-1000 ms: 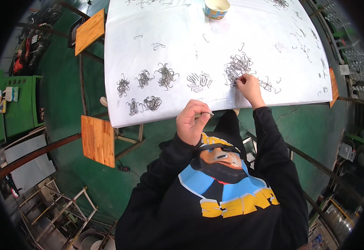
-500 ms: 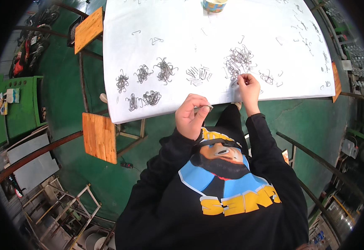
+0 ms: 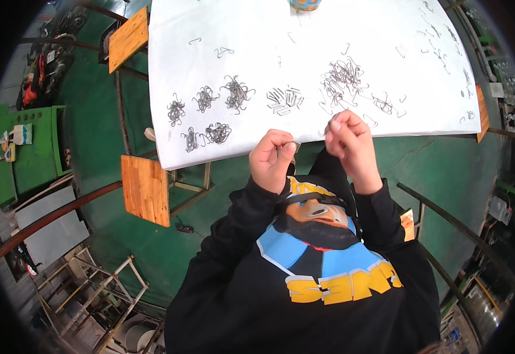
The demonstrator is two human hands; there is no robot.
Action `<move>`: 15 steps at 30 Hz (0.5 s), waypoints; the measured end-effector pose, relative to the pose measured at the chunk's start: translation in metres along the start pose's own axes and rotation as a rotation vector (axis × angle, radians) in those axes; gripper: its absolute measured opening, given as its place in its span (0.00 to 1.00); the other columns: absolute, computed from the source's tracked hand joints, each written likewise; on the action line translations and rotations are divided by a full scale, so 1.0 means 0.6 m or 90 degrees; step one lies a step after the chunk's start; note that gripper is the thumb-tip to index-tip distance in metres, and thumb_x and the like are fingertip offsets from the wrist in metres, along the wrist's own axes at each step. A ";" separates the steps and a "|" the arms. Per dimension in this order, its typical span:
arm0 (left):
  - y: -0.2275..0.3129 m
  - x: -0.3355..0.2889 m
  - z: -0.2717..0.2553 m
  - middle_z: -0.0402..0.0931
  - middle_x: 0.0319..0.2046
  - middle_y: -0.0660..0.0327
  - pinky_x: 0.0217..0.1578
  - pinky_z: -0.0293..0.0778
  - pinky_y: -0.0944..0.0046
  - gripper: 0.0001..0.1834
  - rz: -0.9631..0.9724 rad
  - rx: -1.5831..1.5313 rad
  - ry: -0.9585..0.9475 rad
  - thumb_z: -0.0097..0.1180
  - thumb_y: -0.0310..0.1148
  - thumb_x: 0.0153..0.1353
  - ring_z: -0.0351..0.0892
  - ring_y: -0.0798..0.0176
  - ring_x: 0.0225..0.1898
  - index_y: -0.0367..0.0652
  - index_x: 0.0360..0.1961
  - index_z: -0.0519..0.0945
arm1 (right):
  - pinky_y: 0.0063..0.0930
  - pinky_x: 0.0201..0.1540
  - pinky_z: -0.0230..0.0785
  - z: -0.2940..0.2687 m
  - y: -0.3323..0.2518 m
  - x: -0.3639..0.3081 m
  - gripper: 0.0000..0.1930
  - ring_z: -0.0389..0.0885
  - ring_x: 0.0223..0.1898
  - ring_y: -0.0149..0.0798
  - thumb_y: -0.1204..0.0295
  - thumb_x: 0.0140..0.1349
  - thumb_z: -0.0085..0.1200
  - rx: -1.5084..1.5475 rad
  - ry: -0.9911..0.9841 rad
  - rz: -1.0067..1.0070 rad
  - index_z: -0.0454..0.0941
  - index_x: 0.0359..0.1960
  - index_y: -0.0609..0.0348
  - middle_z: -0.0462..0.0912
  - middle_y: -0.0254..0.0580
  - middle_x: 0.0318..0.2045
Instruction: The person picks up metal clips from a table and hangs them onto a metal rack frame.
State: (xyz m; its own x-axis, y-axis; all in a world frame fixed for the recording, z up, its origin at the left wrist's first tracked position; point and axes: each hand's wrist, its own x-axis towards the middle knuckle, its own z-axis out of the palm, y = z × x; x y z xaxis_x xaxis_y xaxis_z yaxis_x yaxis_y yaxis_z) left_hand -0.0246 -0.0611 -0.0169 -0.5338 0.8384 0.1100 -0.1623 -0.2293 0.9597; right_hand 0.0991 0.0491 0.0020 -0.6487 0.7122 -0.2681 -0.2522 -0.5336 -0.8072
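Over the table's near edge, my left hand (image 3: 271,158) is closed, thumb against bent forefinger, on a small grey metal piece (image 3: 297,145) that shows only at the fingertips. To its right my right hand (image 3: 353,147) is raised with its fingertips pinched together; whatever is in them is too small to make out. Just beyond the right hand lies a loose heap of dark wire hooks (image 3: 344,75), with a smaller bunch of hooks (image 3: 383,104) beside it. A pile of short straight metal pieces (image 3: 285,100) sits beyond the left hand.
Several tangled hook bunches (image 3: 236,93) lie at the left of the white-covered table (image 3: 239,29). More stray hooks (image 3: 440,56) are scattered along its right side. A colourful tub (image 3: 305,5) stands at the far edge. Wooden stools (image 3: 145,190) flank the table's left side.
My right hand has drawn back from the hook heap toward me, fingertips pinched. My left hand stays near the table edge, still holding the small metal piece. The view has shifted slightly.
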 end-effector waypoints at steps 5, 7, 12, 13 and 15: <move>-0.004 0.000 0.003 0.68 0.29 0.61 0.32 0.60 0.75 0.04 0.009 -0.013 0.015 0.50 0.24 0.55 0.61 0.73 0.28 0.35 0.26 0.69 | 0.13 0.12 0.49 0.058 0.004 -0.024 0.04 0.57 0.10 0.21 0.78 0.57 0.44 -0.056 -0.050 0.003 0.64 0.25 0.59 0.72 0.39 0.18; 0.001 0.000 0.005 0.68 0.29 0.61 0.32 0.60 0.74 0.04 0.001 -0.025 0.033 0.50 0.24 0.54 0.62 0.73 0.28 0.35 0.27 0.69 | 0.13 0.11 0.50 0.065 0.008 -0.026 0.05 0.58 0.09 0.21 0.79 0.57 0.43 -0.110 -0.010 -0.011 0.63 0.24 0.59 0.72 0.39 0.18; -0.013 0.000 -0.001 0.69 0.29 0.61 0.33 0.60 0.73 0.04 0.024 0.031 0.027 0.51 0.24 0.54 0.63 0.72 0.29 0.36 0.27 0.69 | 0.10 0.13 0.52 0.067 0.019 -0.026 0.05 0.62 0.11 0.18 0.80 0.57 0.44 -0.042 -0.031 -0.024 0.63 0.24 0.59 0.71 0.33 0.16; -0.016 0.000 -0.002 0.69 0.29 0.61 0.33 0.60 0.73 0.04 0.017 0.032 0.031 0.51 0.24 0.53 0.63 0.71 0.29 0.37 0.26 0.69 | 0.10 0.13 0.51 0.067 0.021 -0.025 0.05 0.62 0.12 0.18 0.80 0.57 0.44 -0.050 -0.035 -0.028 0.63 0.25 0.59 0.71 0.32 0.16; -0.016 0.001 -0.004 0.69 0.29 0.61 0.33 0.61 0.72 0.04 0.008 0.038 0.036 0.52 0.24 0.53 0.63 0.71 0.29 0.37 0.26 0.69 | 0.11 0.13 0.52 0.067 0.022 -0.025 0.05 0.63 0.12 0.18 0.80 0.56 0.44 -0.065 -0.034 -0.032 0.63 0.25 0.60 0.71 0.32 0.16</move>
State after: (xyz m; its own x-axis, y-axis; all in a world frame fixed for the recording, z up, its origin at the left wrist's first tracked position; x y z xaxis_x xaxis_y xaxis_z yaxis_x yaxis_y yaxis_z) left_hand -0.0254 -0.0597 -0.0269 -0.5812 0.8063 0.1096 -0.1056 -0.2083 0.9724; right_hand 0.0767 0.0128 0.0166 -0.6755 0.7098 -0.1999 -0.2120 -0.4466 -0.8693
